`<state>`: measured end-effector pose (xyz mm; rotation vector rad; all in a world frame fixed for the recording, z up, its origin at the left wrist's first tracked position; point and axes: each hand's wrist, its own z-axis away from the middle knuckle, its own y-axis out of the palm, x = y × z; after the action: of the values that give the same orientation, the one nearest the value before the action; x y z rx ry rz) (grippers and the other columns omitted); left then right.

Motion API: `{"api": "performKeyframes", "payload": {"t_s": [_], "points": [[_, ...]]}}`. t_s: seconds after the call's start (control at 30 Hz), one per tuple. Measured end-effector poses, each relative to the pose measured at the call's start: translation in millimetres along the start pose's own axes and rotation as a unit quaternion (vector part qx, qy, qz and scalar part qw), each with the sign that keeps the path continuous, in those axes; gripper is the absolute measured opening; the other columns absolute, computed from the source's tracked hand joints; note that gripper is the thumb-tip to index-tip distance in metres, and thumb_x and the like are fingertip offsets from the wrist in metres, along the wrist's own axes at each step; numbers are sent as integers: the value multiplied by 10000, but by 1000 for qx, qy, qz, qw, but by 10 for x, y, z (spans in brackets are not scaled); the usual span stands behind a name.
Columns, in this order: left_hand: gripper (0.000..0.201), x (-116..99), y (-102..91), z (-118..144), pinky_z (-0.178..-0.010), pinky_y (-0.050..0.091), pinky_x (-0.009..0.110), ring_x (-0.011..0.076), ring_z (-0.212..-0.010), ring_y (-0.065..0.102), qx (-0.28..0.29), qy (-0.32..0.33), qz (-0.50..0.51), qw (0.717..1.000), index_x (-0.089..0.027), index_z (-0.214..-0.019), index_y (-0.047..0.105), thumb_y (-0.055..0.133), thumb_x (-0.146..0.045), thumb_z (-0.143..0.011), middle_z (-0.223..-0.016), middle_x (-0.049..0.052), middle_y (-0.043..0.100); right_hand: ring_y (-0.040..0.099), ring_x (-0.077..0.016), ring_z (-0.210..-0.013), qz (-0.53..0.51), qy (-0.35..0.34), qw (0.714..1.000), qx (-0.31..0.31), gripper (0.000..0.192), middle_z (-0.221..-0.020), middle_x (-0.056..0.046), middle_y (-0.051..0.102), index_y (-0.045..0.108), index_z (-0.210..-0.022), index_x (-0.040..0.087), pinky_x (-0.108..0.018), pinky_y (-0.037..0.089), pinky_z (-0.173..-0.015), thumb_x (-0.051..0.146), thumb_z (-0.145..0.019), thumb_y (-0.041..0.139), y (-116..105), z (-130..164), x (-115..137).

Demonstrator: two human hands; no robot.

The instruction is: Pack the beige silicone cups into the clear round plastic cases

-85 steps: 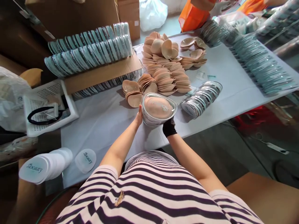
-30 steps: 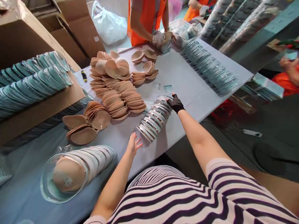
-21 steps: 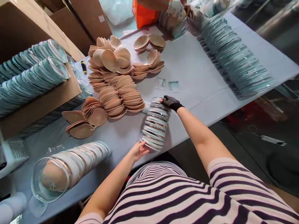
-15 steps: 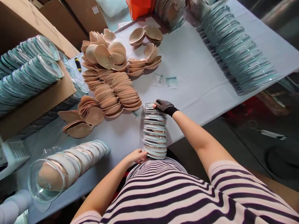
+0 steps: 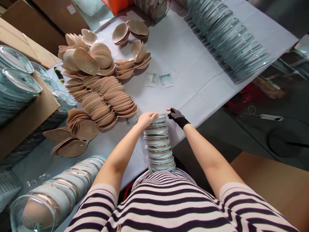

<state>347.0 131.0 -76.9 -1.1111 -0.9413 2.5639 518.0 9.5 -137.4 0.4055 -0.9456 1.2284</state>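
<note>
A row of clear plastic cases [image 5: 158,141] with pale and beige contents lies on the table edge, its near end against my striped shirt. My bare left hand [image 5: 147,120] is at the far end of this row, its fingers closed over the rim of the last case. Just right of that end is my right hand [image 5: 177,116] in a black fingerless glove, fingers apart and pointing toward the row, holding nothing visible. To the left, beige bra cups [image 5: 108,103] sit nested in several stacks.
Another row of filled cases [image 5: 65,187] lies at lower left. Many clear shells [image 5: 229,38] are lined up at the right back. Small printed packets [image 5: 166,80], a black-and-yellow tool [image 5: 58,74] and a cardboard box [image 5: 48,96] of shells are also around.
My left hand has moved from the row's near end to its far end. My right hand has come off the far end to its right side. The view has shifted.
</note>
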Motion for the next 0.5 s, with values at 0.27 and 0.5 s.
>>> {"api": "performKeyframes", "payload": {"t_s": [0.27,0.5], "points": [[468,24,-45,93,-978,446,281,233,-1193,621,29,-17,7,999,-276,-1233,720,361,-467,-1001,-1263,17,717,517,-105,-489,-9,128,967,220,173,-528,46,522,614,-883,167,-214,473,-500,157,-710,622,-33,-44,-202],[478,104,-74,67,-992,443,290,236,-1180,627,45,-11,40,998,-247,-1232,720,377,-478,-990,-1239,32,727,592,-142,-534,177,31,952,247,193,-572,12,578,523,-651,194,-259,531,-536,279,-734,675,-115,-109,-113]]}}
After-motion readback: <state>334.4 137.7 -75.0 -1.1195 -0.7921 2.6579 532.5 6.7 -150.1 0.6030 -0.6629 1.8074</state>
